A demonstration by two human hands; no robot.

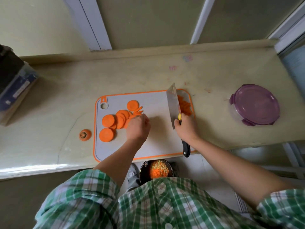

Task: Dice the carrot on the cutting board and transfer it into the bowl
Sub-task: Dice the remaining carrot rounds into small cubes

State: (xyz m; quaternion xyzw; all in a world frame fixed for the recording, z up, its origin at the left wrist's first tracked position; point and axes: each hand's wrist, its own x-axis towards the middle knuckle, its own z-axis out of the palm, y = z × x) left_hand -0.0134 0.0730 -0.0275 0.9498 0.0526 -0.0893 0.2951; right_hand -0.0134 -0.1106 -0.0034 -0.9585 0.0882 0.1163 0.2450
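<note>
Carrot slices lie fanned across the 9 o'clock side of the cutting board, with one round alone toward 11. The left hand is down on the fan's 3 o'clock edge with its fingers bent, though I cannot tell whether it pinches a slice. A heap of diced carrot sits in the 2 o'clock corner. Just beside it, the right hand is wrapped tight round the handle of the cleaver, blade pointing to 12. The bowl, holding orange and pale dice, is at 6 below the counter. A carrot top lies off the board at 9, and a purple-lidded container stands well apart at 3.
</note>
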